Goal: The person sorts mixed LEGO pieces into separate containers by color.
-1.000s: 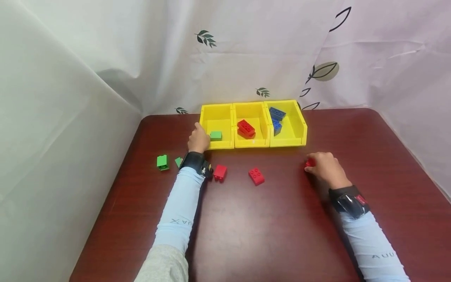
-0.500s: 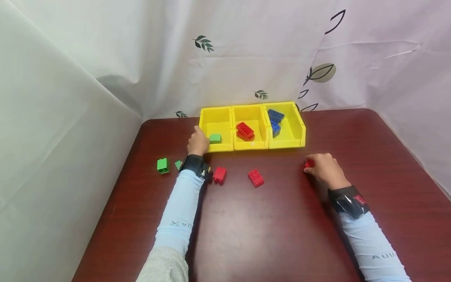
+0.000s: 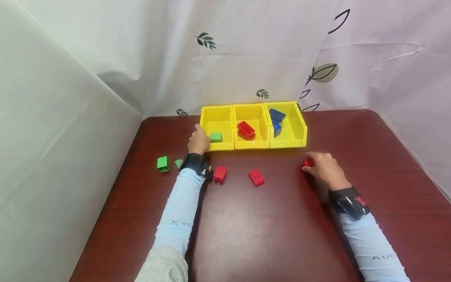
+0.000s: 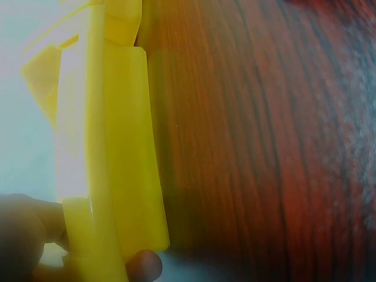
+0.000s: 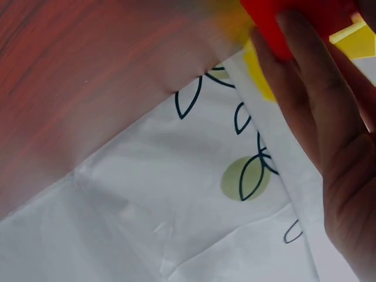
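Head: left hand (image 3: pixel 199 141) grips left yellow bin (image 3: pixel 222 146) at its 8 o'clock corner; right hand (image 3: pixel 326 169) pinches red brick (image 3: pixel 308 162) at counter (image 3: pixel 264 219), 4 o'clock from middle bin (image 3: pixel 251 145). Left wrist: fingers (image 4: pixel 145 266) either side of bin edge, around 7 o'clock. Right wrist: same brick in fingers, 1–2 o'clock.

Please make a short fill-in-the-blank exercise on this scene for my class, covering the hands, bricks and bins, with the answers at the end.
1. The right hand holds a brick whose colour is ____.
2. The left hand grips the left bin, which is coloured ____.
3. The blocks in the right bin are coloured ____.
4. The red pieces in the row of three bins lie in the ____ one.

Missing words: red; yellow; blue; middle
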A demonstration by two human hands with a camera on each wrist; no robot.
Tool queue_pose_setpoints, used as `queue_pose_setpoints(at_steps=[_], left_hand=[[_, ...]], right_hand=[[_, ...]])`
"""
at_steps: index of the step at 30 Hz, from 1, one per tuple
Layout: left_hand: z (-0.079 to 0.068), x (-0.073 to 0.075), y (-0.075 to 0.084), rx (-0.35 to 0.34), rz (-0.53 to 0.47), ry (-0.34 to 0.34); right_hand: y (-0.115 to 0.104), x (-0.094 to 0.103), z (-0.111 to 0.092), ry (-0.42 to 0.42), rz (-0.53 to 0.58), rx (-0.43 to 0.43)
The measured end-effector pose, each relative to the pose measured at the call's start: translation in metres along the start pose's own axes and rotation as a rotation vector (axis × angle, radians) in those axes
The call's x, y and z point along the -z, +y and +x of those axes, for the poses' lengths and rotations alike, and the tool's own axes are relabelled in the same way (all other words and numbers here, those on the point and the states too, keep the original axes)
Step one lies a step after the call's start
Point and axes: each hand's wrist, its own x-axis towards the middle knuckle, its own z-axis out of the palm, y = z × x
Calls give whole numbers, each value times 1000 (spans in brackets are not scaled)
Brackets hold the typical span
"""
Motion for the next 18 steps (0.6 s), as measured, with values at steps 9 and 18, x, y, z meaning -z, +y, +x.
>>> queue_pose_setpoints(at_steps=[9,18], left_hand=[[2,4,5,-12,-9,7],[3,0,0,1,8,-3]], right_hand=[[-41,16,25,168,47,164],[-101,43,68,80,36,170]])
